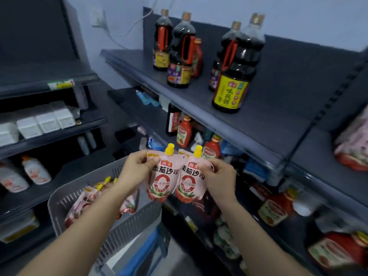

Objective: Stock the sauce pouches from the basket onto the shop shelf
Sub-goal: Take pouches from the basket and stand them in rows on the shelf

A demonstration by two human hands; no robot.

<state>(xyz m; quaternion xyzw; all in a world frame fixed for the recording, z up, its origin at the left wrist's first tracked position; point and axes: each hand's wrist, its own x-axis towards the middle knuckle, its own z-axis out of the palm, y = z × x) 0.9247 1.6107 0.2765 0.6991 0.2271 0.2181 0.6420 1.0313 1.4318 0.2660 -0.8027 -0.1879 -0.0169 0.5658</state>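
Between basket and shelving, two pink tomato-sauce packs hang upright and side by side, yellow caps up and printed fronts toward the camera, their inner edges touching. The left pouch (161,176) is pinched near its top corner by the left hand (137,166). The right pouch (189,178) is pinched the same way by the right hand (218,176), so both hands are closed on stock and neither is free. Each pouch's long axis runs vertically, cap to base.

Shelf space lies ahead and to the right of the hands. The front edge of the top shelf (258,124) runs above them, carrying dark sauce bottles (233,76) with bare board between. The shelf below (151,114), with red ketchup bottles (184,132) near its front edge, sits just beyond the caps. The right hand is nearer to that front edge, so its pouch looks likely to go first; which tier is meant cannot be told. More pouches (87,200) lie in the grey basket (129,222), down and left, partly behind the left forearm.
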